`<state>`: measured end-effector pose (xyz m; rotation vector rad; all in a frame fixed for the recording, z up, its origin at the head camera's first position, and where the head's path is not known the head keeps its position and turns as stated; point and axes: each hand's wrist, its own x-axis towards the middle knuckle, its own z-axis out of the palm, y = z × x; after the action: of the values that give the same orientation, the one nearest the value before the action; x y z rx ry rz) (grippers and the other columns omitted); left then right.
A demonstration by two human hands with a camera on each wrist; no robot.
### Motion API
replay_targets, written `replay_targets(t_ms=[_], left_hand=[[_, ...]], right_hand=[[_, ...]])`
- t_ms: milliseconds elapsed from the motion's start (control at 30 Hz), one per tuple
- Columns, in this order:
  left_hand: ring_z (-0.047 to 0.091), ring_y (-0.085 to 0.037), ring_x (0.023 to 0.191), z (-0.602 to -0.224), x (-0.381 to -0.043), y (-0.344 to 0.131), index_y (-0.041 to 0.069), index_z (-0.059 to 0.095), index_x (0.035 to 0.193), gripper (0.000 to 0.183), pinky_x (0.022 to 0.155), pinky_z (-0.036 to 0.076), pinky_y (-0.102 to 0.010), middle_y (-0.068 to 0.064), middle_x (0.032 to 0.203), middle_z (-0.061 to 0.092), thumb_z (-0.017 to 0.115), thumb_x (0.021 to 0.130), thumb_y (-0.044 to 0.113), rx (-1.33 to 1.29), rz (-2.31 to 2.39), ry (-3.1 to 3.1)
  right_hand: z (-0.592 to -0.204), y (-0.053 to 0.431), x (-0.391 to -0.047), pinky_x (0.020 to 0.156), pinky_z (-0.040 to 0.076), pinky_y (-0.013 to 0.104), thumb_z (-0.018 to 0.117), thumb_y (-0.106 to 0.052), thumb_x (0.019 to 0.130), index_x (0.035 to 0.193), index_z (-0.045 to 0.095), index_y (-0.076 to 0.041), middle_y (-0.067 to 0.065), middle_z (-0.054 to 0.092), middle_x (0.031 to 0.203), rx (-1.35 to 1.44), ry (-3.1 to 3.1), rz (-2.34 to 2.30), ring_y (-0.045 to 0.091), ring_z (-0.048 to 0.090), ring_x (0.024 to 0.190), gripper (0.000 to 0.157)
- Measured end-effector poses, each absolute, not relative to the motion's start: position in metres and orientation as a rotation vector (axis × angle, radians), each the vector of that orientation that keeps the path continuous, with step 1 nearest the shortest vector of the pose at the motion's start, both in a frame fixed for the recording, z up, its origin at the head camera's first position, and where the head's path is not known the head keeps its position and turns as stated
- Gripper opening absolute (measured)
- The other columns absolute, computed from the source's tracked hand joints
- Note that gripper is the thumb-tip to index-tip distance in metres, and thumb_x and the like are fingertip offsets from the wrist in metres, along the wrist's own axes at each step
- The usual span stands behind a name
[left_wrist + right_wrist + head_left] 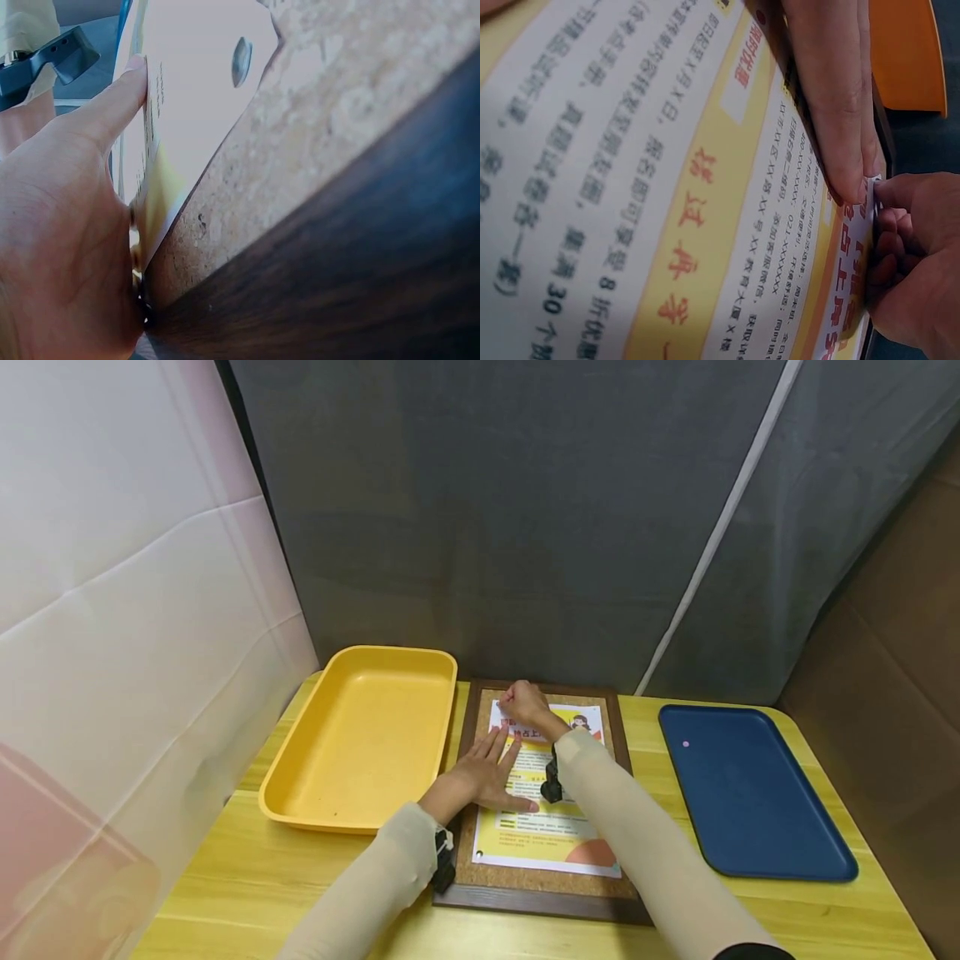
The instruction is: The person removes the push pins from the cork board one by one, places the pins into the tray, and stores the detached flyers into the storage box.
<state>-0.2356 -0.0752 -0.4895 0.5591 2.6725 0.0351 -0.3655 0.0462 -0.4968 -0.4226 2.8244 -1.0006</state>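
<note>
A: Where was the printed white-and-yellow paper poster (pixel 536 842)?
B: On the rectangular cork board (pixel 540 882) with the dark brown wooden frame (pixel 540 902), mid-surface (pixel 217 877), between the deep yellow tray (pixel 367 735) at left and the shallow blue tray (pixel 757 793) at right.
A: Left hand (pixel 486 781)?
B: Rested on the poster's left side; fingers spread wide, thumb toward the right.
A: Right hand (pixel 525 703)?
B: At the poster's far left corner. Fingers curled in, thumb tip against the corner; what lay beneath it, I could not tell.
A: Near left corner?
B: A round silver pin (pixel 241 61) sat in the paper there.
</note>
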Motion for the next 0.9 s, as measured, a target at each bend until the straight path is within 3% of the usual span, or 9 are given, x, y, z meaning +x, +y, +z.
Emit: replay_targets(t_ms=[233, 367, 533, 900], left_hand=[[-0.016, -0.027, 0.163, -0.492, -0.238, -0.074, 0.016, -0.007, 0.171, 0.122, 0.133, 0.003, -0.044, -0.011, 0.175, -0.022, 0.05, 0.089, 0.087, 0.542, 0.035, 2.634], [-0.013, -0.028, 0.164, -0.49, -0.236, -0.074, 0.016, -0.003, 0.172, 0.122, 0.133, 0.005, -0.043, -0.012, 0.176, -0.019, 0.051, 0.089, 0.088, 0.551, 0.04, 2.646], [-0.009, -0.029, 0.165, -0.49, -0.237, -0.074, 0.015, 0.001, 0.172, 0.125, 0.133, 0.008, -0.044, -0.012, 0.177, -0.015, 0.052, 0.086, 0.09, 0.562, 0.039, 2.66], [-0.017, -0.028, 0.163, -0.511, -0.248, -0.078, 0.017, -0.004, 0.171, 0.127, 0.133, 0.004, -0.045, -0.011, 0.175, -0.022, 0.051, 0.085, 0.092, 0.56, 0.091, 2.655]], right_hand=[[-0.496, 0.047, -0.364, 0.072, 0.049, 0.029, 0.065, -0.014, 0.102, 0.093, 0.076, -0.005, 0.002, 0.069, 0.083, -0.43, 2.825, -0.971, 0.012, 0.056, 0.07, 0.017], [-0.497, 0.048, -0.365, 0.075, 0.051, 0.032, 0.065, -0.015, 0.103, 0.098, 0.076, -0.004, 0.004, 0.071, 0.089, -0.434, 2.818, -0.966, 0.013, 0.057, 0.073, 0.016], [-0.499, 0.048, -0.367, 0.074, 0.049, 0.031, 0.065, -0.016, 0.103, 0.1, 0.076, -0.005, 0.005, 0.072, 0.091, -0.454, 2.808, -0.957, 0.013, 0.057, 0.073, 0.016], [-0.497, 0.05, -0.365, 0.077, 0.049, 0.026, 0.063, -0.011, 0.102, 0.096, 0.075, -0.003, 0.003, 0.069, 0.088, -0.589, 2.722, -1.065, 0.01, 0.055, 0.076, 0.015]])
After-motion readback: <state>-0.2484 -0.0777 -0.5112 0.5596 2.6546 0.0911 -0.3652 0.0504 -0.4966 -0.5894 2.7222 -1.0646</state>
